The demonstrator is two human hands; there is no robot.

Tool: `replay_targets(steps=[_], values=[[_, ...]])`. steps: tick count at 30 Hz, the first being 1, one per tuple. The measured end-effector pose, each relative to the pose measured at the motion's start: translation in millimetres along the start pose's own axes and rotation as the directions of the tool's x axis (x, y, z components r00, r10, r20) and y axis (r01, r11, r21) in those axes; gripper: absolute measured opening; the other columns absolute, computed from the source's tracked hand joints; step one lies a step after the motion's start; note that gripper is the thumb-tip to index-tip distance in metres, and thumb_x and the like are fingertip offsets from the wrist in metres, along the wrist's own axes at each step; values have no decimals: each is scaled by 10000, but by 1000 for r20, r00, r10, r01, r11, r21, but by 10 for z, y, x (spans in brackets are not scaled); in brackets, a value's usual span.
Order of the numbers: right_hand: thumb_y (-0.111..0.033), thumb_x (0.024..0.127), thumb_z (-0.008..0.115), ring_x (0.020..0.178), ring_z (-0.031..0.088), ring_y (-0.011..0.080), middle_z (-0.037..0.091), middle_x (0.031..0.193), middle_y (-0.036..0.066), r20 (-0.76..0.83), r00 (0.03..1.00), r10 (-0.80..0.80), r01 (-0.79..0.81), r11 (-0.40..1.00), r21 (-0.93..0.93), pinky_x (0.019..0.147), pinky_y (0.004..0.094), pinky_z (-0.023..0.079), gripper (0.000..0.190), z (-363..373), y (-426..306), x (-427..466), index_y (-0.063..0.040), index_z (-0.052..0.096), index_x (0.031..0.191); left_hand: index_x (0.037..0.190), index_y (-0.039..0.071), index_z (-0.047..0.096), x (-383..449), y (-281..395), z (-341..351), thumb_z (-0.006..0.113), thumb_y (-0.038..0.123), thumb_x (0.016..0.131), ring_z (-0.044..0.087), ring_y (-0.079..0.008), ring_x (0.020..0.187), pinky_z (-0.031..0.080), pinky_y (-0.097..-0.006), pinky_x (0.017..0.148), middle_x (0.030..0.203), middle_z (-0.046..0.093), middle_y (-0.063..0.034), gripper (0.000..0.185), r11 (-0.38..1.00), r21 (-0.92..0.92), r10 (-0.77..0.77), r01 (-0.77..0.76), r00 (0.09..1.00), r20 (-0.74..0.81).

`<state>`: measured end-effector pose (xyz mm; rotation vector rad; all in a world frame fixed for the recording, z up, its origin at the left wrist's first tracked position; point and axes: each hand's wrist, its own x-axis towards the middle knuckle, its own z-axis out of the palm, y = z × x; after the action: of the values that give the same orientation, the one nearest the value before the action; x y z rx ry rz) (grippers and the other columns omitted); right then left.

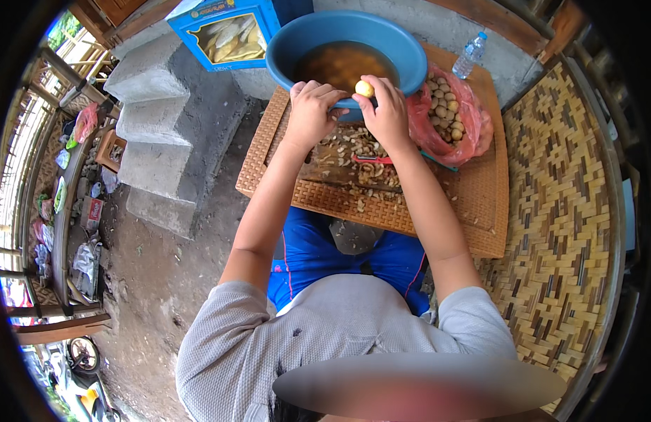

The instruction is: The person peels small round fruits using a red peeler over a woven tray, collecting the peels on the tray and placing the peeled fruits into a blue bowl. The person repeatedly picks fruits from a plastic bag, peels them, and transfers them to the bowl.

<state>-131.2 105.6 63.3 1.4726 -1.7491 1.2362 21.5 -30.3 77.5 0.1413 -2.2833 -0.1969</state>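
Note:
Between the thumb and fingers of my right hand (386, 108) is a small round pale-yellow piece of produce (364, 88), held up over the near rim of a blue plastic basin (346, 25). My left hand (313, 113) grips that rim a little to the left, fingers over the edge and thumb on the outside. Brownish water (341, 60) with blurred yellowish lumps stands in the basin. Below my hands, pale peelings (373, 171) lie scattered over a worn wooden board (325, 158). A red-handled tool (372, 159), perhaps a peeler or knife, rests among them, partly behind my right forearm.
A red plastic bag (475, 145) of small round brown produce (445, 105) stands right on the woven table (325, 198). Behind it is a water bottle (470, 54). A blue box (227, 37) of crackers sits atop concrete steps (154, 121). Woven bamboo matting (560, 211) lies right.

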Motion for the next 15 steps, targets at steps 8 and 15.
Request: replay_targets(steps=[8, 15], values=[[-212, 896, 856, 1042, 687, 347, 730, 1140, 103, -35, 999, -35, 35, 999, 14, 931, 459, 499, 442, -194, -296, -267, -70, 652, 1262, 980, 168, 795, -299, 239, 5, 712, 6, 623, 620, -227, 884, 407, -413, 892, 868, 667, 32, 401, 999, 44, 10, -4, 991, -131], [-168, 888, 842, 1013, 696, 357, 725, 1101, 114, 68, 998, 16, -19, 999, 44, 894, 469, 531, 405, -382, -536, -321, -65, 659, 1235, 991, 173, 799, -497, 305, -1, 722, 9, 630, 635, -206, 900, 405, -412, 922, 891, 701, 52, 404, 998, 57, 2, 6, 991, -133]])
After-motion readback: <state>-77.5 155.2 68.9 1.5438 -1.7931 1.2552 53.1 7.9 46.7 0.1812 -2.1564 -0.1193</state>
